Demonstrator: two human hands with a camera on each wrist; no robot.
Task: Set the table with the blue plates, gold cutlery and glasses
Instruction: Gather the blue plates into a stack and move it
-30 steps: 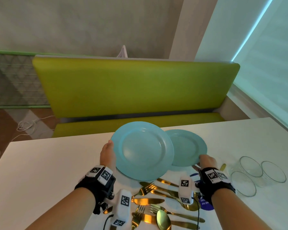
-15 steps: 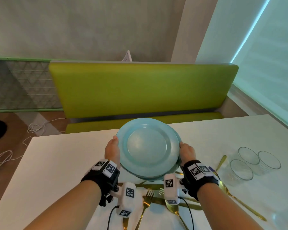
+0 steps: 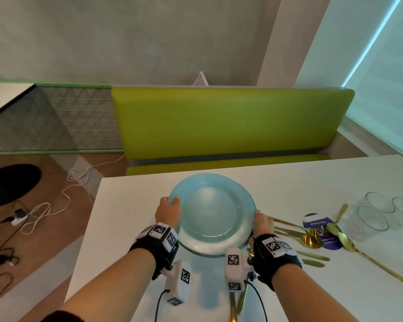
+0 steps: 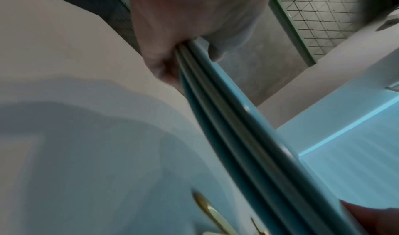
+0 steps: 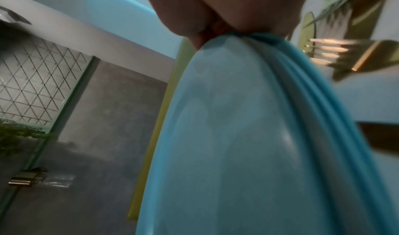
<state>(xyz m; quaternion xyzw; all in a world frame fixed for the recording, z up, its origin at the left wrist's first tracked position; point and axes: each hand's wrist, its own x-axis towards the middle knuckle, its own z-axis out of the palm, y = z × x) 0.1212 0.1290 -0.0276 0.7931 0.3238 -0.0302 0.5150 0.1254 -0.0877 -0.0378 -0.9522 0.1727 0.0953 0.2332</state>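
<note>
A stack of blue plates (image 3: 211, 213) hangs just above the white table (image 3: 130, 205), held from both sides. My left hand (image 3: 168, 209) grips the stack's left rim, thumb on top. My right hand (image 3: 263, 223) grips the right rim. In the left wrist view the plate stack (image 4: 233, 131) shows three rims edge-on, pinched in my left hand (image 4: 183, 38). The right wrist view shows the top plate (image 5: 237, 136) under my right hand (image 5: 215, 15). Gold cutlery (image 3: 310, 240) lies to the right of the stack. Three clear glasses (image 3: 379, 212) stand further right.
A dark blue card (image 3: 321, 228) lies under some cutlery. More gold cutlery (image 3: 236, 305) lies near the table's front edge. A green bench (image 3: 230, 122) runs behind the table. Cables (image 3: 44, 205) trail on the wooden floor at left.
The two plates held apart a second ago were brought together into one stack. Both hands have since carried it to the left, away from the glasses and cutlery.
</note>
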